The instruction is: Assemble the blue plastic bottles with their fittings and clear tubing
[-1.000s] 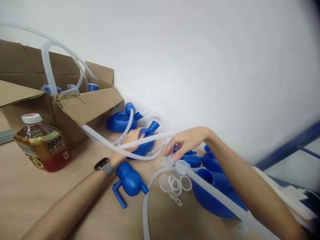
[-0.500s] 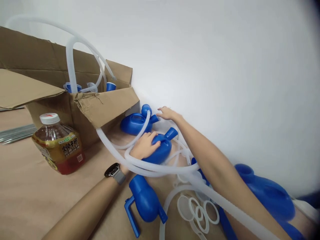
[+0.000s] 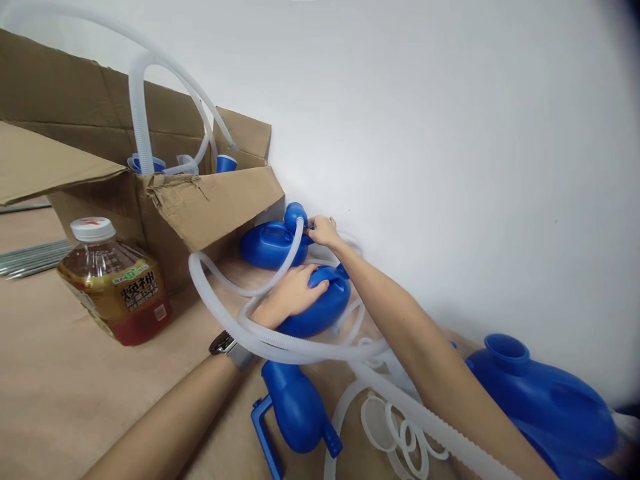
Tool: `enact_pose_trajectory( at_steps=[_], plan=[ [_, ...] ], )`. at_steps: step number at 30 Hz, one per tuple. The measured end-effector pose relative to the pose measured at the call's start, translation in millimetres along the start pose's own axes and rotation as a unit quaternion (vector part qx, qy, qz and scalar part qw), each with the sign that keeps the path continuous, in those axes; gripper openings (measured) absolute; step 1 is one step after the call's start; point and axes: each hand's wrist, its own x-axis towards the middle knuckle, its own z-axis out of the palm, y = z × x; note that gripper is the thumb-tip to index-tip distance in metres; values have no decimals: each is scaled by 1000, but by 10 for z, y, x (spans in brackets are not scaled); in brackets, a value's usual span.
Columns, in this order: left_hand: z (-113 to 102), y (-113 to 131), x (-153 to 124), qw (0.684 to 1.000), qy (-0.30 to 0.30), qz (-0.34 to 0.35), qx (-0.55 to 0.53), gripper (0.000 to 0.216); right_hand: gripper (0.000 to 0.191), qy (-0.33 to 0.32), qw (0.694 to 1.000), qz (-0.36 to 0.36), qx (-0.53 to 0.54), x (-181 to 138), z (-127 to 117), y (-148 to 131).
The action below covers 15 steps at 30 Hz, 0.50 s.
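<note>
My left hand [image 3: 295, 291], with a watch [image 3: 231, 348] on the wrist, lies over the near blue urinal bottle [image 3: 320, 313], its fingers curled at the handle. Farther back, by the wall, my right hand [image 3: 323, 231] has its fingers closed at the neck of the far blue urinal bottle [image 3: 270, 247]. Just beside those fingers is a round blue funnel head [image 3: 295, 216] with a white corrugated hose [image 3: 285, 267] joined to it. A loop of white hose [image 3: 310, 350] crosses over my left wrist. In front lies a blue urinal funnel [image 3: 297, 407] with a hinged handle.
An open cardboard box [image 3: 225, 207] at the left holds blue parts and hoses. A drink bottle [image 3: 120, 287] stands before it, near some metal rods [image 3: 35, 259]. White rings [image 3: 407, 433] lie at the front, more blue bottles [image 3: 540, 387] at the right. A white wall [image 3: 450, 133] rises behind.
My right hand has moved left and down from beside the wall to the far bottle's neck, and its fingers have closed. The left hand keeps its hold; the near bottle has turned slightly.
</note>
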Motion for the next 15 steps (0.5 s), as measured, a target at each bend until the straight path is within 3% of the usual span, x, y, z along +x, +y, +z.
enact_pose_trajectory(
  at_steps=[4,9,15],
  plan=[
    [-4,12,-13,1000,4,8,-5,44,20,5,999,-17,51,-31,32,42],
    [14,-49,4,1000,13,-11,13,52,16,-39,988,-83,126,-82,-158,176],
    [28,-152,113,997,23,-67,18,64,44,-54,966,-93,234,-172,-277,251]
  ],
)
